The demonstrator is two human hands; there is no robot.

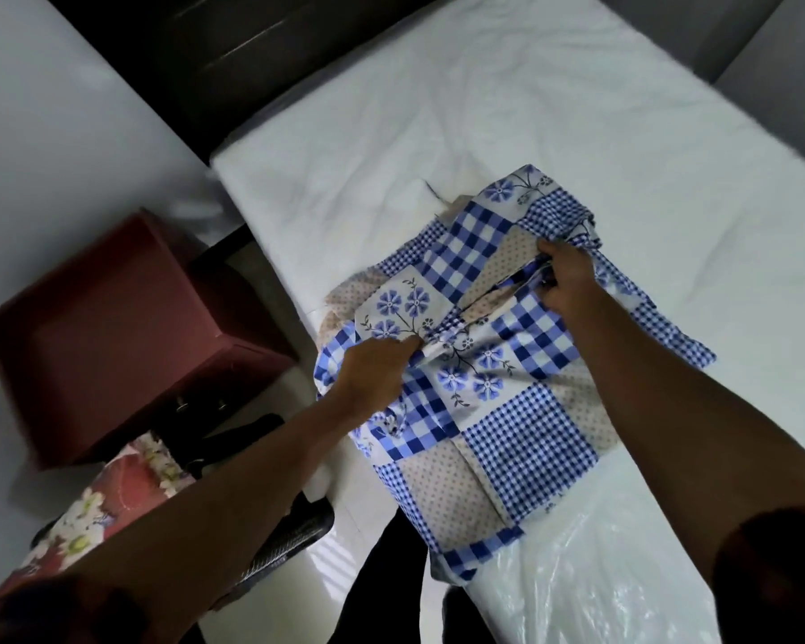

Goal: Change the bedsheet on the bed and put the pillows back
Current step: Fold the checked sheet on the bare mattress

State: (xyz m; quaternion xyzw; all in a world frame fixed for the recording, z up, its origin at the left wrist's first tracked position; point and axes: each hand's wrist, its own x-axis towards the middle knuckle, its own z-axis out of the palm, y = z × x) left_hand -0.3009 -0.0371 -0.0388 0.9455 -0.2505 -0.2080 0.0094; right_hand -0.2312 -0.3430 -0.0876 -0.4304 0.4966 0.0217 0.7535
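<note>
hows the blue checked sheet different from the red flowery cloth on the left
Pattern: the blue checked sheet is a patchwork of blue checks, dots and blue flowers; the red flowery cloth is red with pale blossoms. Place: the sheet lies folded on the white mattress; the cloth sits off the bed, beside it. Handling: the left hand and right hand both grip the sheet; neither touches the cloth. Both are flower-printed fabric.

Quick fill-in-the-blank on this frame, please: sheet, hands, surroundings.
1. The folded sheet lies on a ____ mattress.
2. The left hand and right hand both grip the ____.
3. The box beside the bed is ____.
4. The sheet's checks are white and ____.
Missing words: white; sheet; red; blue.
</note>
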